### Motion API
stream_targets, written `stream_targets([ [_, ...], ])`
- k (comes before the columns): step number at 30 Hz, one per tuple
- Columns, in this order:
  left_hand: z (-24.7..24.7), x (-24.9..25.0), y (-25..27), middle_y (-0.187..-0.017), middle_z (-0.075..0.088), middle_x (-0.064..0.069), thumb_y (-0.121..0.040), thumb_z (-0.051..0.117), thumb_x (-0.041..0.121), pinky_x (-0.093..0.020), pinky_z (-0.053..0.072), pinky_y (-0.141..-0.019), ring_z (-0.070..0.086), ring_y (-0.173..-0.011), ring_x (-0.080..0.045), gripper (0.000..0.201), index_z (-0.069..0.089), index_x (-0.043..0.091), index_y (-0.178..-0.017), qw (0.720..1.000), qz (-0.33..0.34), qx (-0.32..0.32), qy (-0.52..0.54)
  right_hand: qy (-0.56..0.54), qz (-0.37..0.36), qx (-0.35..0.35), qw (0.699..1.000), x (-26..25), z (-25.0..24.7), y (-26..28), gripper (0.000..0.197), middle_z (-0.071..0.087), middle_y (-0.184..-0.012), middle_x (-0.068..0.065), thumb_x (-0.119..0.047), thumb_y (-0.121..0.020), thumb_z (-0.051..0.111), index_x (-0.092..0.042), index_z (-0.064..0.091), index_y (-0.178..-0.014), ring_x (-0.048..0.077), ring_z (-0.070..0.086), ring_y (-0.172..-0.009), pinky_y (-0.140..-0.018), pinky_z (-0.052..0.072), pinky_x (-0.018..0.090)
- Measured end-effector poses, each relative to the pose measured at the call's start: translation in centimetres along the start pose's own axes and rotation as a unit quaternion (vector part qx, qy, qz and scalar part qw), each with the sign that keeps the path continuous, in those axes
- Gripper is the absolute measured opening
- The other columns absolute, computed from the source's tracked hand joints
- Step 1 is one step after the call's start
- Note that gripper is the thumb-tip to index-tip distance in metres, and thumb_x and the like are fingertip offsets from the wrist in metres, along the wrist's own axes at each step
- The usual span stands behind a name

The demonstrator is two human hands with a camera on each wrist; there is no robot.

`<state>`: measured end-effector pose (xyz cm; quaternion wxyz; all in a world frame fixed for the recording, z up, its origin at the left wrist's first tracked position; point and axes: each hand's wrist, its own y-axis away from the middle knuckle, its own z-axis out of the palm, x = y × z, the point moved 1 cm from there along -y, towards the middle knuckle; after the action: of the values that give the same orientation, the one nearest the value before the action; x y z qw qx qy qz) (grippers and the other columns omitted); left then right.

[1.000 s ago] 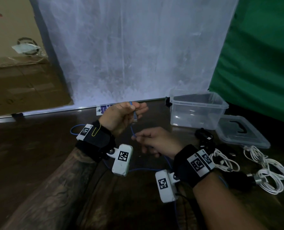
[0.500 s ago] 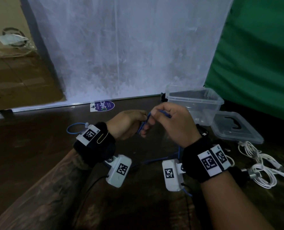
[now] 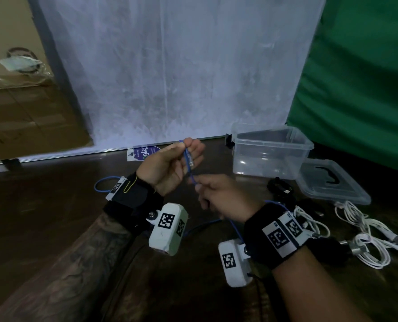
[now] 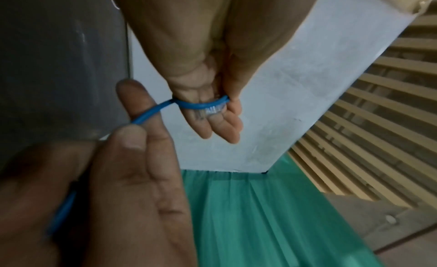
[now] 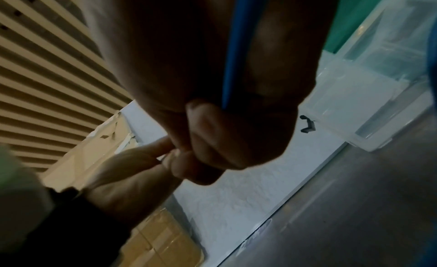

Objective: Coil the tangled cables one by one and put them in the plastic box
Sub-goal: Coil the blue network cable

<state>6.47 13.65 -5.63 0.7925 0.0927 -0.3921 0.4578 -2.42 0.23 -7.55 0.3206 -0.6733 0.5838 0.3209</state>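
Observation:
My left hand point(image 3: 187, 148) is raised palm-up and pinches the blue cable point(image 3: 188, 168) between thumb and fingers; its clear plug point(image 4: 208, 111) lies across the fingers. Just below, my right hand point(image 3: 196, 183) pinches the same cable between thumb and forefinger. From there the cable runs down past my right wrist onto the table, and a loop point(image 3: 100, 185) of it shows behind my left wrist. The clear plastic box point(image 3: 271, 135) stands open at the back right, with nothing visible inside.
The box's lid point(image 3: 332, 182) lies flat to the right of the box. A black cable point(image 3: 279, 188) lies in front of the box, and tangled white cables point(image 3: 367, 235) at the right. A white sheet and a green cloth hang behind the dark table point(image 3: 42, 205).
My right hand has dropped from the left hand's fingertips to just below them, still on the blue cable. The left hand has turned palm-up and shows the plug.

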Motion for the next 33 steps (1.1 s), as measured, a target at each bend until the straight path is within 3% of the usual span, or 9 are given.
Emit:
stream_targets([
  [7,-1.4,-0.7,-0.1,-0.076,0.071,-0.005,-0.099,0.038,0.000,-0.026,0.056,-0.070,0.070,-0.074,-0.018,0.020,0.058,-0.001,-0.094,0.963,0.065,0.013,-0.262,-0.044,-0.025,-0.061,0.997,-1.7,-1.7,1.8,0.021,0.053,-0.058,-0.006,-0.018,-0.098,0.058,-0.007,0.068,-0.112,0.002,0.042,-0.043,-0.041,0.034,0.016],
  [11,-0.5,-1.3,0.7,-0.058,0.063,0.002,-0.099,0.044,0.002,-0.015,0.042,-0.052,0.052,-0.050,-0.006,0.022,0.059,0.000,-0.083,0.905,0.014,-0.043,-0.422,-0.027,-0.135,0.061,0.989,-2.1,-3.3,1.8,0.016,0.064,-0.057,-0.016,-0.011,-0.095,0.062,-0.001,0.073,-0.091,-0.003,0.060,-0.055,-0.059,0.044,0.011],
  [13,0.4,-1.7,1.2,-0.061,0.062,-0.004,-0.091,0.049,0.005,-0.021,0.047,-0.053,0.055,-0.052,-0.012,0.015,0.059,-0.003,-0.081,0.930,-0.043,-0.058,-0.359,0.013,-0.180,0.153,0.972,-1.6,-4.0,1.5,0.016,0.072,-0.071,-0.009,-0.013,-0.094,0.064,-0.010,0.074,-0.082,0.003,0.067,-0.072,-0.074,0.050,0.020],
  [15,0.8,-1.8,1.4,-0.064,0.059,-0.006,-0.088,0.046,0.009,-0.029,0.051,-0.059,0.054,-0.055,-0.017,0.017,0.057,-0.003,-0.086,0.947,-0.094,-0.079,-0.297,0.020,-0.195,0.215,0.957,-0.9,-4.4,1.2,0.014,0.072,-0.074,-0.006,-0.014,-0.092,0.067,-0.012,0.073,-0.080,0.007,0.067,-0.074,-0.073,0.050,0.019],
  [22,1.7,-1.2,2.0,-0.067,0.046,-0.002,-0.089,0.039,0.017,-0.034,0.048,-0.068,0.043,-0.060,-0.016,0.022,0.058,0.006,-0.090,0.957,-0.176,-0.161,-0.167,-0.066,-0.155,0.262,0.950,1.6,-4.3,-0.5,0.020,0.073,-0.087,-0.013,-0.014,-0.094,0.066,-0.032,0.071,-0.088,0.001,0.066,-0.084,-0.079,0.049,0.017],
  [25,2.1,-0.6,2.0,-0.069,0.045,0.001,-0.090,0.040,0.013,-0.031,0.047,-0.069,0.045,-0.060,-0.012,0.017,0.056,0.008,-0.092,0.975,-0.134,-0.157,-0.086,-0.073,-0.125,0.239,0.960,2.6,-3.5,-1.2,0.016,0.073,-0.085,0.003,-0.016,-0.098,0.058,-0.021,0.073,-0.097,0.011,0.065,-0.073,-0.073,0.054,0.034],
  [28,1.6,-0.2,1.5,-0.074,0.053,0.001,-0.093,0.040,0.010,-0.030,0.054,-0.075,0.056,-0.064,-0.009,0.020,0.060,0.008,-0.094,0.991,-0.084,-0.103,0.002,-0.007,-0.060,0.157,0.986,2.2,-1.6,-1.2,0.021,0.067,-0.070,-0.002,-0.023,-0.102,0.052,-0.021,0.071,-0.094,0.000,0.055,-0.054,-0.058,0.045,0.028],
  [31,0.2,0.3,0.5,-0.078,0.060,-0.003,-0.094,0.040,0.009,-0.031,0.056,-0.082,0.064,-0.071,-0.011,0.019,0.059,0.005,-0.093,0.999,-0.018,-0.040,-0.023,0.028,-0.041,0.061,0.997,0.9,0.2,-0.7,0.021,0.063,-0.066,-0.005,-0.030,-0.103,0.047,-0.033,0.068,-0.098,0.002,0.055,-0.055,-0.061,0.043,0.027],
  [33,-0.6,0.5,0.0,-0.086,0.057,-0.005,-0.097,0.039,0.010,-0.029,0.054,-0.082,0.065,-0.076,-0.012,0.015,0.054,0.005,-0.096,0.997,0.008,-0.027,-0.071,0.050,-0.053,0.011,0.997,0.3,0.7,-0.4,0.025,0.061,-0.069,-0.009,-0.030,-0.103,0.047,-0.024,0.071,-0.107,0.005,0.057,-0.058,-0.063,0.044,0.025],
])
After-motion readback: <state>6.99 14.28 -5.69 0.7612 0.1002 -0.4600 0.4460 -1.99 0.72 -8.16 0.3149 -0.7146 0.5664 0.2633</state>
